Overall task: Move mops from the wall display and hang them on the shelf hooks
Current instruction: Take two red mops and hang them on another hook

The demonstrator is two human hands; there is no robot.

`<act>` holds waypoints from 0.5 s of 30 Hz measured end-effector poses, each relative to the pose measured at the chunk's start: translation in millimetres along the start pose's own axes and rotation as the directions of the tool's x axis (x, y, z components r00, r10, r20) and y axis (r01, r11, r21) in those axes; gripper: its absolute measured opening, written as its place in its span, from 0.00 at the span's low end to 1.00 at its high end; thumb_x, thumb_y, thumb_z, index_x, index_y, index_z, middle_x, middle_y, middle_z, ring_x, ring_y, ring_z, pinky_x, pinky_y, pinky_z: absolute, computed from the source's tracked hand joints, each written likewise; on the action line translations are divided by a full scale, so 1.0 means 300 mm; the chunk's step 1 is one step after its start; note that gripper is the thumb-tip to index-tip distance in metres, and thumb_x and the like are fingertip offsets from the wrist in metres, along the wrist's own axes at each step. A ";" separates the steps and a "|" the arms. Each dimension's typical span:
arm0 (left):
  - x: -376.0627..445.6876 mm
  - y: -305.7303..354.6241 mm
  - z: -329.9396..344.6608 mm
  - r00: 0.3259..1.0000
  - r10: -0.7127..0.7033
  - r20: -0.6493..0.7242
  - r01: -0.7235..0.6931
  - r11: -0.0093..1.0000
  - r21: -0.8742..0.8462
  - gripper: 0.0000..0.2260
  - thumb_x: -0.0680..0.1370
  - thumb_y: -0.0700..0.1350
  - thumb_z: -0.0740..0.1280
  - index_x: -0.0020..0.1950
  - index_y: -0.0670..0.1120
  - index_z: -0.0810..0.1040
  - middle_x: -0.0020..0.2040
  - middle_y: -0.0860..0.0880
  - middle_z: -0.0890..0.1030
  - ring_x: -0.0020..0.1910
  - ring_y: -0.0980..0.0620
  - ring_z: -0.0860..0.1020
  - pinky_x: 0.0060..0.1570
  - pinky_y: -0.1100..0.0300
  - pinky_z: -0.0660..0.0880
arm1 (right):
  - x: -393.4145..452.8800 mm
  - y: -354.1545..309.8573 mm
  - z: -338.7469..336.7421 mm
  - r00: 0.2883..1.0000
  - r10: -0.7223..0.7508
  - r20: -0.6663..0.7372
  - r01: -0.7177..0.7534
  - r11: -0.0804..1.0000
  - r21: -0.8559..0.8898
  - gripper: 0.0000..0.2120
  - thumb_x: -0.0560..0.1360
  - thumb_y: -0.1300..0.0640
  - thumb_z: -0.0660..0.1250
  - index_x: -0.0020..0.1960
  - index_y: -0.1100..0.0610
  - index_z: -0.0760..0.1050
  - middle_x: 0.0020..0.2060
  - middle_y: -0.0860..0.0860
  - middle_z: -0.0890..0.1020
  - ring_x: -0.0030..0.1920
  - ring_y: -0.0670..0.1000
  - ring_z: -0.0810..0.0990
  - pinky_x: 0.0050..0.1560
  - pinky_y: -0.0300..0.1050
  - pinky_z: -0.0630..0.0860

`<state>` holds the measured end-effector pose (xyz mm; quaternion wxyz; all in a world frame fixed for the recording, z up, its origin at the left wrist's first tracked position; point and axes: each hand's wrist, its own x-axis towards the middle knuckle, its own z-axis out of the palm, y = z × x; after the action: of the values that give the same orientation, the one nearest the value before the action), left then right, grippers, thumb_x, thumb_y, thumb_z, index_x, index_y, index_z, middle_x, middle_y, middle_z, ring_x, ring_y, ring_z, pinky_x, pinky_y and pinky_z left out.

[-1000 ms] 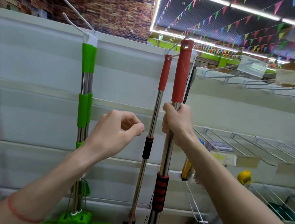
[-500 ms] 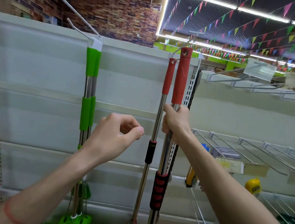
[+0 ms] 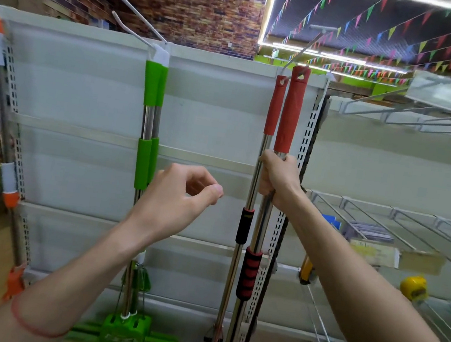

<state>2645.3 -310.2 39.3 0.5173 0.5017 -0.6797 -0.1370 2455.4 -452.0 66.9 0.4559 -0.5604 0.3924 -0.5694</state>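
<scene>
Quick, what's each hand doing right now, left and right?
Left hand: fingers loosely curled, holding nothing.
Right hand: gripping the steel shaft of the red-handled mop.

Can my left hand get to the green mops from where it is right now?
Probably yes. The left hand holds nothing and hovers just right of the green mops, with nothing between them.

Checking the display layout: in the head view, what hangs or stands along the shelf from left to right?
Orange-and-white pole → green mops → thin red-handled mop → red-handled mop gripped by the right hand → yellow item.
</scene>
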 end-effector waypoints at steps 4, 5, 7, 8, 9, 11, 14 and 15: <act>0.011 -0.029 -0.012 0.998 -0.039 -0.039 0.039 0.999 0.009 0.11 0.72 0.56 0.68 0.40 0.51 0.86 0.37 0.56 0.87 0.40 0.57 0.84 0.45 0.54 0.82 | 0.071 0.024 0.004 1.000 0.017 0.025 -0.017 1.000 0.019 0.17 0.76 0.65 0.60 0.34 0.50 0.60 0.22 0.47 0.62 0.21 0.47 0.58 0.22 0.39 0.57; 0.013 -0.035 -0.015 0.998 -0.044 -0.045 0.044 0.999 0.010 0.11 0.72 0.56 0.68 0.40 0.51 0.86 0.37 0.56 0.87 0.40 0.56 0.84 0.45 0.55 0.81 | 0.089 0.028 0.002 0.999 0.018 0.029 -0.018 1.000 0.023 0.17 0.75 0.65 0.61 0.35 0.50 0.60 0.23 0.47 0.62 0.20 0.47 0.58 0.22 0.39 0.57; 0.018 -0.047 -0.020 0.997 -0.052 -0.062 0.053 0.999 0.011 0.11 0.72 0.55 0.68 0.40 0.50 0.86 0.37 0.55 0.87 0.41 0.55 0.85 0.45 0.54 0.82 | 0.124 0.037 0.000 0.999 0.022 0.027 -0.023 0.999 0.034 0.16 0.74 0.65 0.61 0.35 0.50 0.60 0.22 0.47 0.62 0.20 0.47 0.58 0.22 0.38 0.57; 0.019 -0.052 -0.021 0.996 -0.056 -0.070 0.057 0.998 0.014 0.11 0.72 0.55 0.69 0.40 0.50 0.86 0.37 0.54 0.87 0.41 0.54 0.86 0.45 0.53 0.82 | 0.141 0.043 0.001 0.999 0.026 0.026 -0.027 0.999 0.038 0.16 0.74 0.65 0.61 0.35 0.50 0.60 0.22 0.47 0.62 0.19 0.47 0.58 0.22 0.38 0.57; 0.020 -0.057 -0.020 0.995 -0.058 -0.078 0.060 0.998 0.019 0.11 0.73 0.55 0.69 0.40 0.49 0.86 0.37 0.54 0.88 0.42 0.53 0.86 0.46 0.52 0.82 | 0.158 0.047 0.001 0.999 0.028 0.026 -0.029 0.999 0.040 0.16 0.74 0.66 0.61 0.35 0.50 0.60 0.22 0.47 0.62 0.19 0.47 0.58 0.22 0.39 0.57; 0.022 -0.067 -0.018 0.994 -0.058 -0.089 0.061 0.997 0.036 0.11 0.73 0.55 0.69 0.40 0.49 0.86 0.37 0.54 0.88 0.42 0.53 0.86 0.47 0.51 0.83 | 0.190 0.057 0.005 0.999 0.026 0.027 -0.027 0.999 0.047 0.16 0.75 0.66 0.61 0.35 0.50 0.61 0.21 0.46 0.62 0.20 0.47 0.58 0.22 0.39 0.57; 0.028 -0.084 -0.012 0.993 -0.055 -0.106 0.062 0.996 0.069 0.11 0.73 0.55 0.69 0.39 0.49 0.86 0.36 0.54 0.87 0.41 0.53 0.86 0.47 0.50 0.83 | 0.243 0.072 0.009 1.000 0.010 0.019 -0.011 0.998 0.056 0.15 0.73 0.66 0.61 0.36 0.51 0.60 0.22 0.46 0.62 0.20 0.47 0.58 0.23 0.38 0.56; 0.032 -0.090 -0.011 0.992 -0.059 -0.113 0.068 0.995 0.076 0.11 0.73 0.55 0.69 0.39 0.49 0.86 0.36 0.54 0.87 0.41 0.53 0.86 0.48 0.49 0.83 | 0.261 0.078 0.011 1.000 0.008 0.016 -0.009 0.998 0.057 0.15 0.73 0.66 0.61 0.36 0.51 0.60 0.22 0.46 0.62 0.19 0.47 0.58 0.23 0.38 0.56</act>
<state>2662.8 -329.5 27.2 0.5293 0.5500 -0.6384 -0.0982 2463.9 -533.4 66.8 0.4772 -0.5501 0.3748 -0.5738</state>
